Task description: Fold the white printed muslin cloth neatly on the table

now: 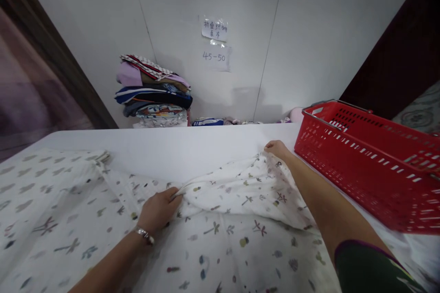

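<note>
A white cloth (237,247) printed with small palm trees, pineapples and leaves spreads over the near part of the table. My left hand (160,210), with a bracelet at its wrist, pinches a gathered fold of it near the middle. Farther right, my right hand (277,149) grips the cloth's far right corner and lifts it a little. Between my hands the fabric is doubled over in a loose, wrinkled flap. On the left, part of the cloth shows grey cloud-like shapes, with a bunched edge at its far side.
A red plastic basket (360,169) with a metal handle stands on the right of the white table (147,146). Against the wall at the back left rises a stack of folded fabrics (154,91). Two paper notes (216,43) are taped to the wall. A pinkish curtain (34,82) hangs at the left.
</note>
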